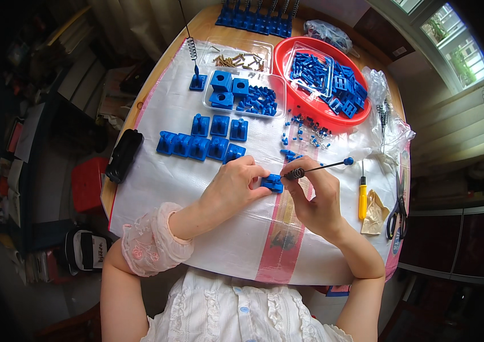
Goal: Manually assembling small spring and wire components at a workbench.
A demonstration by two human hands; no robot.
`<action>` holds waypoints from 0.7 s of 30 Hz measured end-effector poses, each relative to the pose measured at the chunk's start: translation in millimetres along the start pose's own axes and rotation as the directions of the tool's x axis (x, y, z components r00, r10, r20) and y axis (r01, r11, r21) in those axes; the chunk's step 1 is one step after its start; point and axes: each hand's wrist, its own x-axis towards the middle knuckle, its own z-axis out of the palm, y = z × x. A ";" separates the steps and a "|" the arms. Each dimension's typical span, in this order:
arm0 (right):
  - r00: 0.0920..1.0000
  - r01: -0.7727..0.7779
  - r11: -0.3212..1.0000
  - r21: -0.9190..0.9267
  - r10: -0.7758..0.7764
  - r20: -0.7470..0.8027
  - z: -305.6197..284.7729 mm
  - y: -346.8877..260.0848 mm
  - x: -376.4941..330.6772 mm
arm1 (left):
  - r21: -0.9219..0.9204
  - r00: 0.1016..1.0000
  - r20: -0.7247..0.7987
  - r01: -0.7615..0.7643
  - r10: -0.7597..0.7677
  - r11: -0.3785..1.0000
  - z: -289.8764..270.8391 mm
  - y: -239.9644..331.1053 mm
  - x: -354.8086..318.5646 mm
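Between the thumb and fingers of my left hand [227, 187] is a small blue plastic base [272, 183], held low over the table. My right hand [319, 199] pinches a black coil spring [295, 174] close beside that base. From the spring a thin dark rod runs out to the right and ends in a blue tip [348, 162]. Whether the spring's end touches the base is hidden by my fingers. Just beyond my left hand stand several similar blue bases [198, 149] in two rows. Small blue pieces [291, 154] lie past my right fingertips.
Farther back are a clear box [280, 114] of blue parts, brass-coloured screws [239, 61] and a red basin [361, 118]. A base with an upright spring [197, 83] stands at left, near a black case [124, 156]. At right lie a yellow-handled screwdriver [363, 202] and scissors [397, 218].
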 end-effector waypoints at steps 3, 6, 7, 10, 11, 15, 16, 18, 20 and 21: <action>1.000 -0.012 1.000 0.004 0.012 -0.002 0.7 -0.7 0.0 | 0.015 1.000 0.000 -0.004 0.004 1.000 0.4 -1.0 -0.2; 0.999 -0.046 0.999 0.010 0.047 -0.010 0.9 -3.4 0.4 | 0.014 1.000 0.002 0.006 -0.006 1.000 0.8 -1.6 -0.3; 0.999 -0.049 0.999 0.010 0.049 -0.007 0.5 -3.4 0.6 | 0.009 1.000 0.002 0.013 -0.013 1.000 0.9 -1.7 -0.4; 1.000 -0.022 1.000 0.005 0.022 0.005 -0.5 -2.5 1.2 | 0.001 1.000 -0.006 0.007 -0.007 1.000 2.3 -3.4 -0.7; 1.000 -0.008 1.000 0.003 0.008 0.011 -0.7 -2.0 1.2 | 0.006 1.000 -0.006 0.001 -0.001 1.000 2.4 -3.5 -0.6; 1.000 0.009 1.000 -0.009 -0.009 0.006 -0.4 -0.2 0.4 | 0.018 1.000 -0.001 -0.011 0.011 1.000 1.2 -2.1 -0.2; 1.000 0.014 1.000 -0.009 -0.014 0.004 -0.1 -0.1 0.3 | 0.018 1.000 0.002 -0.011 0.011 1.000 0.9 -1.5 -0.1; 1.000 0.015 1.000 -0.005 -0.014 0.003 0.2 -0.5 0.3 | 0.020 1.000 -0.002 -0.012 0.012 1.000 0.6 -1.8 -0.5; 1.000 0.004 1.000 -0.001 -0.004 0.002 0.2 -0.5 -0.1 | 0.020 1.000 -0.006 -0.014 0.014 1.000 0.5 -1.9 -0.8; 1.000 0.007 1.000 0.001 -0.007 0.000 0.3 -0.2 -0.2 | 0.019 1.000 -0.008 -0.015 0.015 1.000 0.7 -1.8 -1.0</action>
